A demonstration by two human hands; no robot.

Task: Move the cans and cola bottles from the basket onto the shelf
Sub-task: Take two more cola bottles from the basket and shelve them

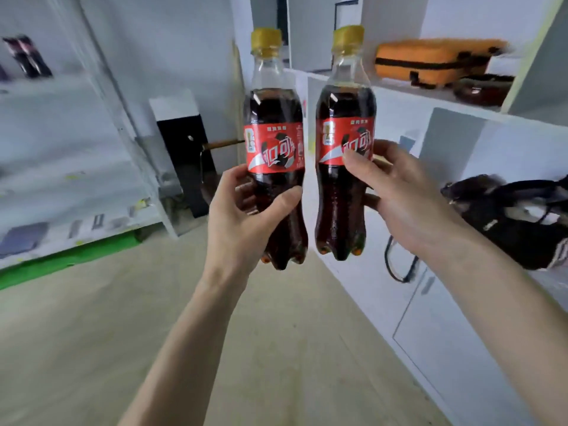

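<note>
Two cola bottles with red labels and yellow caps are held upright in the air, side by side. My left hand (242, 216) grips the left cola bottle (273, 124) around its lower half. My right hand (399, 198) grips the right cola bottle (344, 112) at the label and waist. The bottles are a small gap apart and do not touch. A white shelf (76, 155) stands at the left and a white shelf unit (461, 118) at the right. The basket is not in view.
An orange case (430, 61) and a dark bowl-like object (482, 89) lie on the right unit. A black bag (516, 219) rests lower on it. A black-and-white box (184, 149) stands by the back wall. Dark packets (27, 56) sit on the left shelf. Wooden floor (92, 333) lies below.
</note>
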